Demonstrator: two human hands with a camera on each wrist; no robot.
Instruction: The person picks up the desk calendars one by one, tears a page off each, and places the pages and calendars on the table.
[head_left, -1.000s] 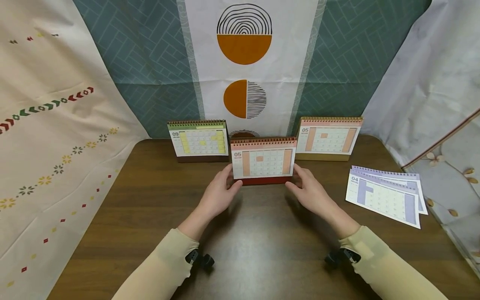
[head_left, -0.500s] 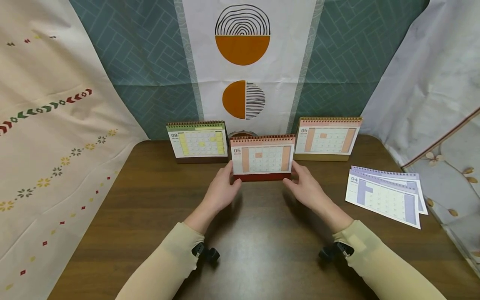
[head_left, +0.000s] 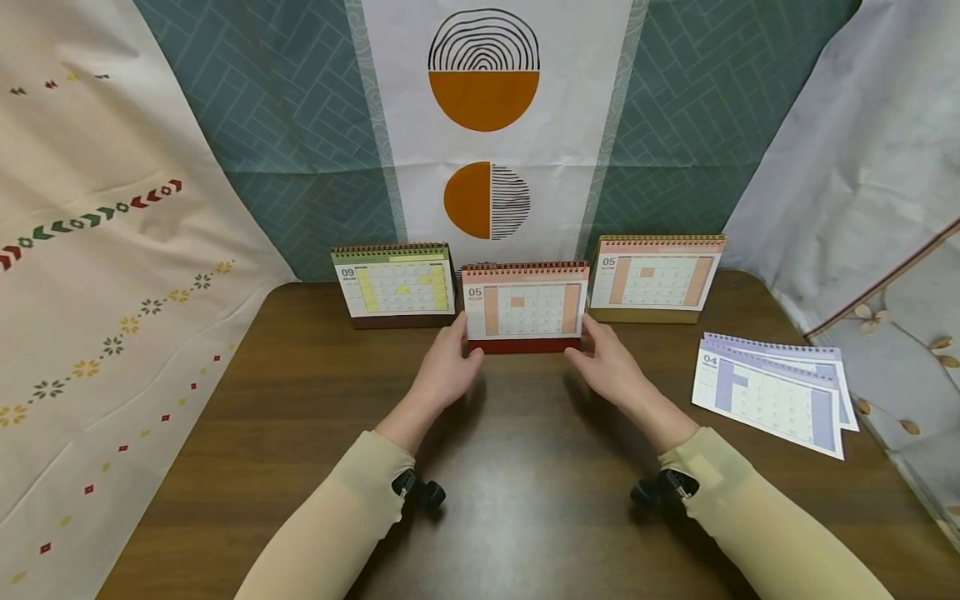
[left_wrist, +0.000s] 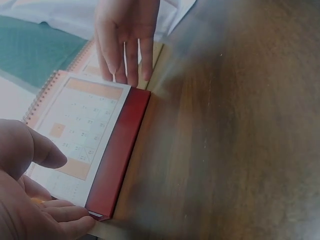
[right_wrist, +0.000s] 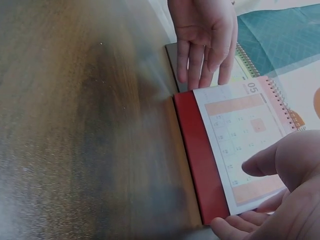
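A desk calendar with a red base and a pink 05 page stands upright in the middle of the table. My left hand is at its left edge and my right hand at its right edge, thumbs toward the front. In both wrist views the fingers of each hand lie nearly straight along the calendar's sides. A green-topped 09 calendar stands just behind on the left. Behind on the right is another pink 05 calendar with a tan base.
Loose purple calendar pages, the top one marked 04, lie overlapping on the right side of the wooden table. A patterned cloth hangs at the back, with pale cloths on both sides.
The red-based calendar has slid away from me toward the back, into the gap between the other two. Both hands have moved forward with it, staying at its sides.
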